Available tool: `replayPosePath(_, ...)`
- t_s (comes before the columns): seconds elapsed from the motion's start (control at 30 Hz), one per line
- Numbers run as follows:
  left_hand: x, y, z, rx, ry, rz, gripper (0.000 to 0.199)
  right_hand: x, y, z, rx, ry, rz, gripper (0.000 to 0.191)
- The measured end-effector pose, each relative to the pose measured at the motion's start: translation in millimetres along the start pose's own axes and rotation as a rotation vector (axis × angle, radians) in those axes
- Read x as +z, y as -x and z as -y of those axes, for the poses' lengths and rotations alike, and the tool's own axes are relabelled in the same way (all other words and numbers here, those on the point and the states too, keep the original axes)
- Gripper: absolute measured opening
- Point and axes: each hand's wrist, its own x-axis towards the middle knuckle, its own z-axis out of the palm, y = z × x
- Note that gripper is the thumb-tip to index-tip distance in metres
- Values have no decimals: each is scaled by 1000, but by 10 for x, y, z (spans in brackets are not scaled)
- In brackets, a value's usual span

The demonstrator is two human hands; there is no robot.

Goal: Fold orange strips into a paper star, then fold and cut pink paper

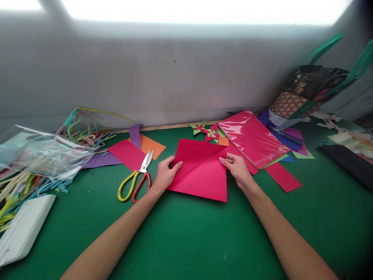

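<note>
A red sheet of paper (201, 177), creased along a diagonal, is held up a little over the green table (186, 237). My left hand (167, 173) pinches its left edge, thumb on top and fingers beneath. On the opposite edge, my right hand (237, 167) grips near the upper right corner in the same way. Scissors (142, 169) with one yellow and one red handle lie just left of my left hand, blades partly spread. Behind the sheet sit several folded red and green paper stars (199, 127) and a small orange folded piece (223, 141).
A plastic-wrapped pack of red paper (253, 138) lies back right, near a red strip (284, 177). At left are paper strips (20, 190), a clear plastic bag (43, 151) and a white device (26, 229). A patterned bag (303, 99) and black case (348, 163) stand right.
</note>
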Motion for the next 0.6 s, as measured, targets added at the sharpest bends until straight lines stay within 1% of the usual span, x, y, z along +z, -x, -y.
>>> replayPosePath(0.07, -30, -15, -45, -37, 40, 48, 38, -6, 5, 20, 2, 26, 9, 43)
replayPosePath(0.17, -85, -24, -151, -92, 184, 164, 45, -26, 13, 44, 22, 55, 95, 41)
replayPosePath(0.2, -100, -24, -181, -116, 230, 187, 48, -33, 16, 48, 32, 62, 136, 40)
replayPosePath(0.27, -117, -21, -219, -163, 285, 189, 53, -43, 18, 46, 39, 73, 194, 38)
replayPosePath(0.33, -124, -22, -224, -188, 290, 163, 53, -47, 14, 32, 28, 101, 199, 39)
replayPosePath(0.4, -139, -31, -211, -196, 285, 151, 52, -48, 4, 12, 13, 144, 173, 42)
replayPosePath(0.53, -224, -75, -176, -222, 250, 247, 52, -56, -18, -14, -3, 193, 151, 45)
replayPosePath(0.6, -266, -94, -165, -222, 202, 278, 49, -54, -17, -4, -11, 195, 152, 45)
